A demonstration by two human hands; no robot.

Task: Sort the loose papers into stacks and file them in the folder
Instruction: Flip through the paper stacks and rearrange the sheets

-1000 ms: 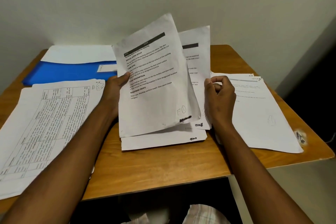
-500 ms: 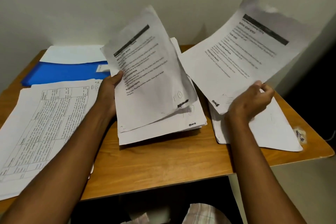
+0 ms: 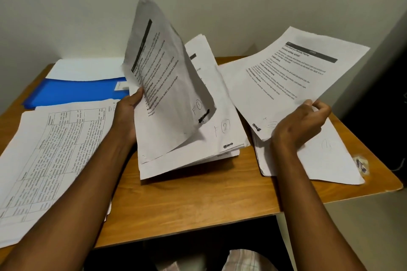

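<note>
While gripping raised sheaf point(image 3: 176, 103) in left hand point(image 3: 127, 114), pinching 1 sheet point(image 3: 286, 77) in right hand point(image 3: 301, 123) over right stack point(image 3: 326, 156); blue folder point(image 3: 77, 92), table-printed sheets point(image 3: 50, 152) crowd desk point(image 3: 198, 200) left.

The table sheets point(image 3: 50, 160) run off the left edge, and the blue folder point(image 3: 77, 91) lies partly under paper.

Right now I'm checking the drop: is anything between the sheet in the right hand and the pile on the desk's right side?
Nothing visible: the printed white sheet, pinched by the right hand, hangs over the right-side paper pile.
</note>
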